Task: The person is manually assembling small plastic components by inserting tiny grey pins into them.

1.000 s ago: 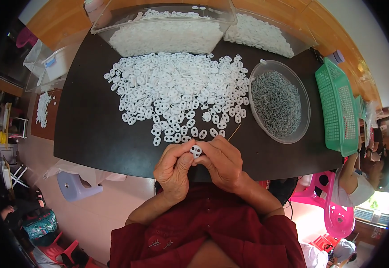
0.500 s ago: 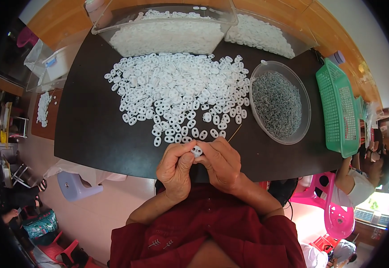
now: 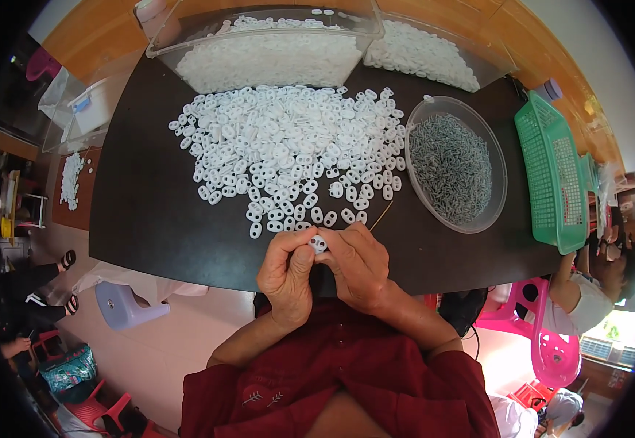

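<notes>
Both my hands meet at the near edge of the dark table, pinching one small white oval plastic piece with two holes between the fingertips. My left hand is closed on its left side, thumb and index finger pressed to it. My right hand grips the other side, fingers curled. Just beyond my fingertips spreads a large heap of the same white two-holed pieces, a few lying loose at its near edge. A thin brownish stick lies on the table beyond my right hand.
A round clear tub of small grey metal parts, seemingly screws, stands right of the heap. Farther right is a green plastic basket. Clear bins of white pieces line the back. A lilac stool stands at left; another person sits at right.
My hands stay together on the white piece, with hardly any movement. The view has shifted slightly. At the far left, another person's legs and feet have moved.
</notes>
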`<action>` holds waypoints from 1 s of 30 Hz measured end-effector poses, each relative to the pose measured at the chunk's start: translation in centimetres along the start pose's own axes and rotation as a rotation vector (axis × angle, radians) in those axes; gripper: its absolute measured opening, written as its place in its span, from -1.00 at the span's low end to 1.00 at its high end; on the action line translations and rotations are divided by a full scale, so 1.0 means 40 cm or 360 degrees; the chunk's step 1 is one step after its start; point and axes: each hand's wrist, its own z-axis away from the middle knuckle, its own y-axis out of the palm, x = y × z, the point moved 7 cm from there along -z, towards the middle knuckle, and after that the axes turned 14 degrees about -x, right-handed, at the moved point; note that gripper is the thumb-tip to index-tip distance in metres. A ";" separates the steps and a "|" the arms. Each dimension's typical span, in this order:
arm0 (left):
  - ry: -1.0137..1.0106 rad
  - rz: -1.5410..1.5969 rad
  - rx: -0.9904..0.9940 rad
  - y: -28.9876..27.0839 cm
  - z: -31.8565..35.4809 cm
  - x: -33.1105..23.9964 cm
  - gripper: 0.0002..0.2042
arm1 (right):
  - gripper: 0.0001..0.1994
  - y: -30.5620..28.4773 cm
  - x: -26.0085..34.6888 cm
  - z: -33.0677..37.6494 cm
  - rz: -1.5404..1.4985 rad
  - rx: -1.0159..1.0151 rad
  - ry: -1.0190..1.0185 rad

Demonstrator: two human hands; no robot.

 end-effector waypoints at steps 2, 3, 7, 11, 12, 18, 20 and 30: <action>0.0028 -0.0010 0.0013 -0.001 0.000 -0.003 -0.80 | -0.64 -0.001 0.004 0.000 -0.0002 0.0001 0.0000; 0.0056 -0.0019 0.0028 -0.001 0.001 -0.006 -0.80 | -0.64 -0.002 0.005 0.000 -0.0001 0.0001 0.0001; 0.0005 0.0039 0.0040 0.001 0.004 -0.005 -0.81 | -0.65 0.000 0.006 0.003 -0.0014 0.0002 -0.0005; 0.0043 0.0057 0.0028 0.001 0.007 -0.008 -0.80 | -0.65 0.001 0.013 0.006 -0.0019 -0.0022 -0.0021; 0.0050 0.0069 0.0024 0.000 0.008 -0.008 -0.80 | -0.64 0.001 0.015 0.006 -0.0018 -0.0018 -0.0023; 0.0135 0.0047 0.0038 -0.001 0.012 -0.005 -0.81 | -0.63 0.001 0.021 0.009 0.0022 -0.0058 -0.0078; 0.0114 0.0067 0.0023 0.002 0.015 -0.008 -0.81 | -0.64 0.001 0.021 0.011 0.0038 -0.0054 -0.0080; 0.0071 0.0022 -0.0056 -0.004 0.014 -0.001 -0.81 | -0.65 0.006 0.015 0.001 0.0048 -0.0014 -0.0096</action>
